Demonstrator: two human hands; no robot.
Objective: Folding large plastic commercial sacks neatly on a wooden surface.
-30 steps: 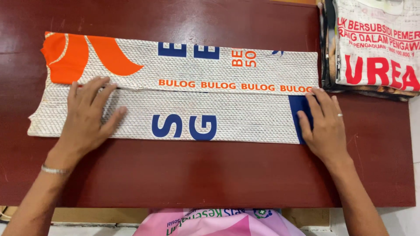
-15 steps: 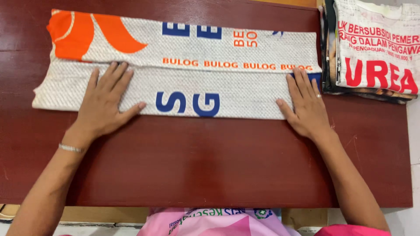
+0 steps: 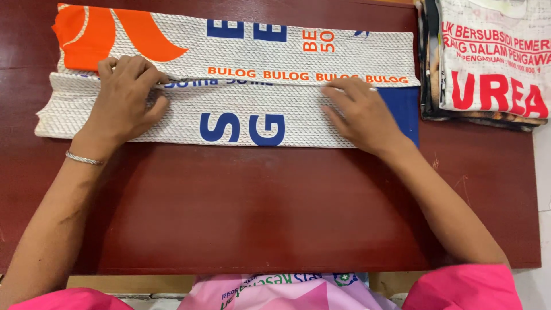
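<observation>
A long white woven sack with blue letters and orange shapes lies folded lengthwise across the far half of a dark red table. My left hand rests on its left part, fingertips curled at the middle fold edge and pinching it slightly up. My right hand lies on the right part, fingers reaching to the same fold edge near a blue patch. A silver bracelet circles my left wrist.
A stack of folded printed sacks, white with red letters on top, sits at the table's far right corner. A pink printed cloth hangs below the near table edge.
Both hands moved from lying flat on the sack's lower half up to the middle fold edge. The right hand shifted left, uncovering the blue patch. The left fingertips now lift the edge.
</observation>
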